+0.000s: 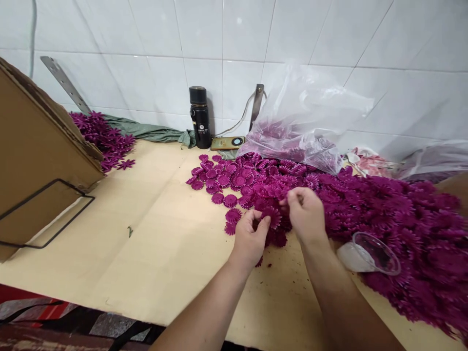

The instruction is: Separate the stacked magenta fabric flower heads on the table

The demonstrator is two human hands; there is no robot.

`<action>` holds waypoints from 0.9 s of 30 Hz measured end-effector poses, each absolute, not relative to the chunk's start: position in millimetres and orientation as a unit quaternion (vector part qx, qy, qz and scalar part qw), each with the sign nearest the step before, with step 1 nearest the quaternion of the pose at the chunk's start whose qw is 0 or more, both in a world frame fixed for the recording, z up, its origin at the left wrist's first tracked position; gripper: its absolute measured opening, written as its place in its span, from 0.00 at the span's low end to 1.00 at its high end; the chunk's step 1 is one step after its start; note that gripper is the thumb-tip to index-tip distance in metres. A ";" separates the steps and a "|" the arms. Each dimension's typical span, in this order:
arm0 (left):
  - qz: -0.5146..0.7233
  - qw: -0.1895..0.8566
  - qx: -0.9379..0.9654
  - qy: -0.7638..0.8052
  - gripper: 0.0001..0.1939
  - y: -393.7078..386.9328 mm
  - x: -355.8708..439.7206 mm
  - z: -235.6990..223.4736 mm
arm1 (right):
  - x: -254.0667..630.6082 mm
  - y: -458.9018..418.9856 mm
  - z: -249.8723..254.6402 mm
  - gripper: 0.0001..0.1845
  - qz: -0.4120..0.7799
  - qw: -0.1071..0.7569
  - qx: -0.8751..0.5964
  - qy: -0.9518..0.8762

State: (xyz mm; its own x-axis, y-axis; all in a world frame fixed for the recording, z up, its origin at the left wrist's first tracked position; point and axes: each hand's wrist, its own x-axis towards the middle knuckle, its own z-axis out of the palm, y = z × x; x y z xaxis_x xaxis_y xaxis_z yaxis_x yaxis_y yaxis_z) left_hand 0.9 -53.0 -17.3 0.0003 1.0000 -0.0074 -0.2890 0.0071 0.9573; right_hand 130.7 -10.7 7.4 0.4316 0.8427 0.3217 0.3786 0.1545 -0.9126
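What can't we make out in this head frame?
All in the head view:
Bare right hand: blur and its curled grip hide what, if anything, it pinches.
Round, ruffled magenta flower piece: bare left hand covers part of its rim.
Black cylindrical bottle: smallest lettering too small to read.
Brown cardboard box: cut off by left edge.
Heaped magenta flower pieces: cut off by right edge.

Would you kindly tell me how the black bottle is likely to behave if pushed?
The black bottle stands upright, much taller than wide, so a push near its cap would probably tip it. Its rounded sides suggest it may roll once down. Its smooth, hard-looking walls should hardly give.
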 end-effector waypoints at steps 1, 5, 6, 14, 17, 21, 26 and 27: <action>0.570 0.571 0.412 0.423 0.13 -54.0 -0.3 -17.4 | 136.7 -2.8 10.0 0.09 0.172 0.598 -0.627 -0.469; 0.574 0.608 0.373 0.403 0.15 -55.7 -1.2 -14.9 | 157.4 15.8 24.9 0.06 0.138 0.562 -0.642 -0.503; 0.571 0.619 0.365 0.396 0.16 -55.2 -0.3 -14.0 | 158.6 14.5 28.2 0.06 0.123 0.528 -0.647 -0.537; 0.561 0.638 0.345 0.399 0.18 -49.0 -1.0 -13.8 | 122.6 -50.6 23.8 0.08 0.126 0.410 -0.561 -0.708; 0.567 0.610 0.371 0.411 0.21 -48.8 -2.5 -13.7 | 114.1 -63.6 17.6 0.06 0.144 0.383 -0.560 -0.721; 0.564 0.603 0.372 0.423 0.24 -48.3 -1.7 -14.8 | 113.7 -65.0 16.8 0.07 0.186 0.391 -0.574 -0.695; 0.554 0.649 0.325 0.407 0.27 -48.0 -1.5 -15.2 | 111.6 -65.2 19.5 0.06 0.223 0.358 -0.552 -0.719; 0.555 0.655 0.320 0.400 0.27 -48.3 -1.8 -14.8 | 110.8 -65.0 19.0 0.07 0.238 0.352 -0.557 -0.714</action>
